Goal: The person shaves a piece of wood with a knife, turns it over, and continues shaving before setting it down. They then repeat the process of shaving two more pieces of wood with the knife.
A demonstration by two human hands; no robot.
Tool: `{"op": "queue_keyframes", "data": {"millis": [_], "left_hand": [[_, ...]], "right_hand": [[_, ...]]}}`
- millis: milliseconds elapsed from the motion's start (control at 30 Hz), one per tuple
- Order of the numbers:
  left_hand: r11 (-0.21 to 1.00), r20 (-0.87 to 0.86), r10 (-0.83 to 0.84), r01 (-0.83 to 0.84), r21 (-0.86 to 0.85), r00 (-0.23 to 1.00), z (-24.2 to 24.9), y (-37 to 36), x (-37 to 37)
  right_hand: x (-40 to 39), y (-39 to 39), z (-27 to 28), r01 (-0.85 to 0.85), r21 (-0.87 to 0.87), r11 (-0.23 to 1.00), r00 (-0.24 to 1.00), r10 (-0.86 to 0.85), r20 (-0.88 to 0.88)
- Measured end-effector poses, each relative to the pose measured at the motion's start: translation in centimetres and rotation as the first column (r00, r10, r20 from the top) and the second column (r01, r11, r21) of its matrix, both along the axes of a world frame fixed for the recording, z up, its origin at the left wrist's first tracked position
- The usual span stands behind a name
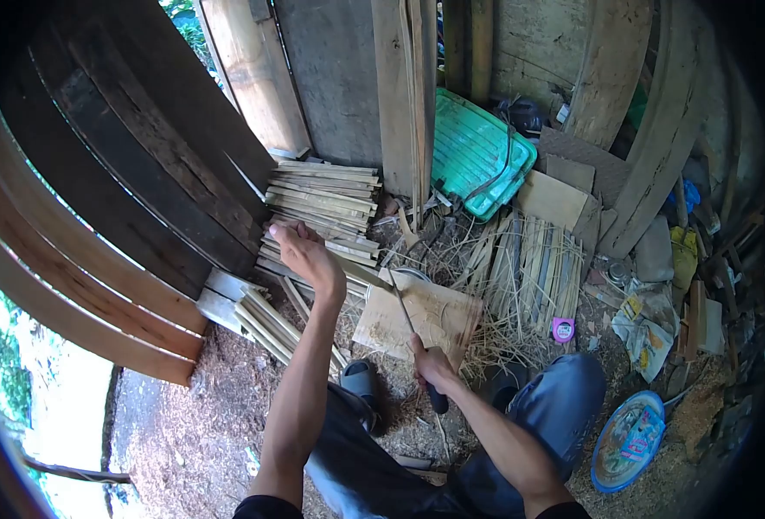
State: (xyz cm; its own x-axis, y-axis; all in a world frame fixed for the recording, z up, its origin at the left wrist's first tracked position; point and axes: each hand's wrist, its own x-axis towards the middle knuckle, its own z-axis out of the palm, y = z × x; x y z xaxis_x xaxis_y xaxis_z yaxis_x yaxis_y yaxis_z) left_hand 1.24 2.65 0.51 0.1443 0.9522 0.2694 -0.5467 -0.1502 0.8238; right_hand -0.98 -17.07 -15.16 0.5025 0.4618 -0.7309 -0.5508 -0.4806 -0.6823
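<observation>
My right hand (434,368) is closed round the dark handle of a knife (405,315), whose narrow blade points up and away from me. My left hand (307,259) is raised further forward, its fingers curled round a strip of bamboo (362,273). This strip slants down to the right, and its end meets the blade near the tip in this view. Below both lies a pale wooden board (382,327) on the ground, with thin shavings scattered over its right part.
Stacked bamboo strips (322,197) lie by the plank wall. More strips (265,324) rest left of the board, and another bundle (534,268) to its right. Nearby are a pink tape measure (563,329), a green plastic crate (477,147) and a blue-rimmed basin (603,454).
</observation>
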Motion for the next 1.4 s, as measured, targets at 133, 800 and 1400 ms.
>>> {"op": "queue_keyframes", "data": {"millis": [133, 800, 1400], "left_hand": [[1.000, -0.021, 0.006, -0.006, -0.011, 1.000, -0.1, 0.2, 0.0], [0.996, -0.072, 0.084, -0.083, 0.017, 0.994, -0.7, 0.9, -0.5], [0.997, -0.110, 0.070, -0.066, 0.039, 0.991, -1.3, 0.6, 0.1]], "right_hand": [[0.1, -0.3, 1.6, 0.059, 0.101, 0.993, 0.993, -0.069, 0.096], [0.2, 0.4, 4.8, -0.023, 0.051, 0.998, 0.996, 0.019, 0.084], [0.6, -0.1, 2.1, -0.057, -0.020, 0.998, 0.997, 0.056, -0.045]]}}
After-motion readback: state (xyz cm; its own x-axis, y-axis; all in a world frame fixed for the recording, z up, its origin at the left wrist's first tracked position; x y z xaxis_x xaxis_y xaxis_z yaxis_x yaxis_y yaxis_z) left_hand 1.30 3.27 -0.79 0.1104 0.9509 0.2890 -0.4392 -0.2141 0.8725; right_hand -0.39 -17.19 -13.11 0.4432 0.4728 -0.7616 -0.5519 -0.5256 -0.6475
